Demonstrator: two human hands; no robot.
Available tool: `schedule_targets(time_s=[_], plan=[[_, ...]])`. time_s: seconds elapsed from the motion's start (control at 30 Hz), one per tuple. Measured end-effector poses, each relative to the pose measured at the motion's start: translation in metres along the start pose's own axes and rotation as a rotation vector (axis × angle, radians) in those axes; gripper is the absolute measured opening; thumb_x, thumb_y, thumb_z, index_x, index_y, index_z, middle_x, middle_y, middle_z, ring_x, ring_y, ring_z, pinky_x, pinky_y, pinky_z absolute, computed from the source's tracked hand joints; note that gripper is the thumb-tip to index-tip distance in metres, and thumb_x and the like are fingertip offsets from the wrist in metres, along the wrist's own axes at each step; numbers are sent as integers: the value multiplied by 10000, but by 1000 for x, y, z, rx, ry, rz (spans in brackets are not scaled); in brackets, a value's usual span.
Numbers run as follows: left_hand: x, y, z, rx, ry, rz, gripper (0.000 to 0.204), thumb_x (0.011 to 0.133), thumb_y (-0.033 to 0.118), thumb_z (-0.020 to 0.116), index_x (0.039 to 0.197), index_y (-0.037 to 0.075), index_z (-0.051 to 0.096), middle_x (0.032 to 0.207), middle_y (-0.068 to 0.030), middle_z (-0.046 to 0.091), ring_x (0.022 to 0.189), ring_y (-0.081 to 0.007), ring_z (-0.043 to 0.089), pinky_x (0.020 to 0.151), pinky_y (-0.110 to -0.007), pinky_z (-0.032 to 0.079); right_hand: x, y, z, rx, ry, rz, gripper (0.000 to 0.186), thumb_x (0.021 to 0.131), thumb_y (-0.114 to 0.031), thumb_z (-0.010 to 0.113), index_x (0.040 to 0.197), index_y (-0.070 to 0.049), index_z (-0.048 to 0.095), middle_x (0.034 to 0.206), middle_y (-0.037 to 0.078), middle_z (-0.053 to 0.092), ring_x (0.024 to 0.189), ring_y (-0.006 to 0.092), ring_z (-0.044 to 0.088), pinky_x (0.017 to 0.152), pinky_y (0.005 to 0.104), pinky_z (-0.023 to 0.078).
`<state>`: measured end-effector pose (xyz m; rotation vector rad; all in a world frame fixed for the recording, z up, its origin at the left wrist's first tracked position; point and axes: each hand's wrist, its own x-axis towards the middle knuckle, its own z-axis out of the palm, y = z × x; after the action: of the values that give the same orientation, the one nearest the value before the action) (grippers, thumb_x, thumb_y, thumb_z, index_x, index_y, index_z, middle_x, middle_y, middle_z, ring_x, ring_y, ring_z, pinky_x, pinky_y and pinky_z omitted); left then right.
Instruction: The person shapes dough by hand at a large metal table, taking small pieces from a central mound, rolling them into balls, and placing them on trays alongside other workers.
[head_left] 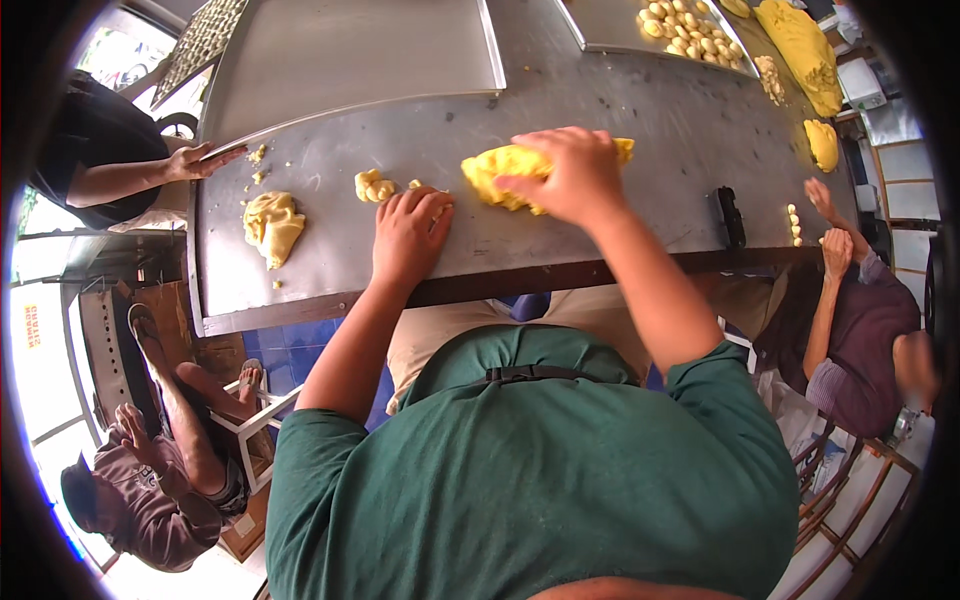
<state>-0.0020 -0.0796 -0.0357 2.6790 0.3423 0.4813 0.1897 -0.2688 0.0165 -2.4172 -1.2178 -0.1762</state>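
A large yellow lump of dough point(488, 175) lies on the metal table in front of me. My right hand point(580, 180) grips it from above, with the thumb on its near side and the fingers reaching over the top. To its left, my left hand point(410, 232) rests low on the table, fingers bent down and close together. A bit of yellow dough point(437, 212) shows between thumb and forefinger. Just beyond its fingertips sits a small dough piece point(415, 184), and a little cluster of dough balls point(374, 186) lies to the left.
A paler dough lump point(272, 230) and crumbs lie left. Metal trays point(360, 50) stand at the back, one holding many dough balls point(690, 30). Big yellow dough point(800, 55) is far right. A black object point(729, 218) lies near the edge. Co-workers' hands point(205, 160) reach in from both sides.
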Motion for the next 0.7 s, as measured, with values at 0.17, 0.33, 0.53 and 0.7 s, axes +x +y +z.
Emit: schedule_targets(time_s=[0.17,0.33,0.53,0.7], plan=[[-1,0,2,18,6,40,184,949,252,684,1105,159,715,1153,-40,693,1119,-290,631,1032,-449,433,-7,-43,4,-165,-88,2,747,748,-712,747,1289,-199,708,1270,53,711,1232,290,602,1093,626,307],[0,0,-1,9,5,-20,275,948,249,693,1203,149,684,1181,-82,693,1155,-312,624,1052,-457,431,-1,-48,1,-144,17,-68,755,794,-659,740,1389,-205,643,1369,106,647,1416,403,454,1200,711,154],[0,-3,0,20,3,-7,255,945,250,706,1172,133,703,1185,-95,702,1180,-312,627,1050,-457,446,20,-71,52,-594,-185,-171,553,848,-546,737,1298,-226,691,1274,124,690,1325,379,551,1126,670,346],[0,-3,-1,1,37,-28,244,948,273,720,1134,116,703,1179,-98,708,1168,-313,639,1036,-457,466,61,-15,-3,-28,-394,24,525,845,-532,749,1250,-199,716,1176,114,734,1109,316,689,947,439,550]])
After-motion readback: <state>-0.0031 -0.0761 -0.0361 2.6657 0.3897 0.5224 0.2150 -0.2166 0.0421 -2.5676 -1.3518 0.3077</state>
